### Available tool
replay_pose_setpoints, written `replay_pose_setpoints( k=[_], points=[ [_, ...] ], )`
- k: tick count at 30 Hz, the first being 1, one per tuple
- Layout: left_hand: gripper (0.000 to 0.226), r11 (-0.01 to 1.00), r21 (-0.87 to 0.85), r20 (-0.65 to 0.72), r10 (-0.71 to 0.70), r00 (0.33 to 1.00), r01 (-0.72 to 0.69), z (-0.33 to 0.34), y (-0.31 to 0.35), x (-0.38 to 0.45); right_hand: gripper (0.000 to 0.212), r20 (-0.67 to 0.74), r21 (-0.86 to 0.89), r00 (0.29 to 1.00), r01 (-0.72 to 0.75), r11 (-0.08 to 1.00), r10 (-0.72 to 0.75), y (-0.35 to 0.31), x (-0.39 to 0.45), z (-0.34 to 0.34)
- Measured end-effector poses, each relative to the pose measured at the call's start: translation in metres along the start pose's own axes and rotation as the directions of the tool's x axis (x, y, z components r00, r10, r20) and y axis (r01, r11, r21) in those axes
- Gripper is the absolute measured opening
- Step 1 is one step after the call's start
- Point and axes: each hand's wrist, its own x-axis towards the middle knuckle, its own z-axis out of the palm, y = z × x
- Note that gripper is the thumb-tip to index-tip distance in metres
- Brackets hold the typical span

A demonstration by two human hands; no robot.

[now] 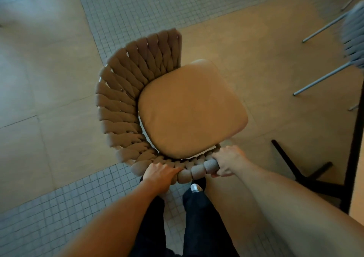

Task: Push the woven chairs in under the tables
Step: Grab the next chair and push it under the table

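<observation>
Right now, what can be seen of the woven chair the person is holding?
The woven chair has a curved wraparound back of thick, braided taupe rope and a smooth tan seat cushion that looks like leather. It appears upright on the floor, straddling beige slabs and small grey tiles, seen from above. The left hand and right hand both grip the near part of the rope rim. Its legs are hidden. No table covers it.

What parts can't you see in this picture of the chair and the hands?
Head view only:
- woven chair legs: hidden under its seat cushion.
- Tabletop: cut off at the right edge; only the black table base shows.
- second chair: blurred, cut by the right edge.
- left hand and right hand fingertips: wrapped behind the woven rim.
</observation>
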Motion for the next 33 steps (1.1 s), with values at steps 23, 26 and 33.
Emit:
replay_pose_setpoints(
  k=[23,26,33],
  points=[
    [0.035,0.795,0.600,-0.004,0.111,0.994,-0.086,-0.026,-0.202,-0.016,0.082,0.069,0.621,0.972,-0.219,0.752,0.226,-0.222,0.037,-0.026],
    [0.035,0.808,0.585,0.008,0.082,0.997,-0.071,-0.021,-0.205,-0.015,0.078,0.049,0.605,0.975,-0.200,0.771,0.214,-0.227,0.033,-0.027],
    [0.062,0.859,0.495,0.099,0.093,0.991,-0.130,-0.029,-0.205,-0.011,0.077,0.071,0.691,0.979,-0.186,0.699,0.191,-0.222,0.023,-0.034]
  ],
)
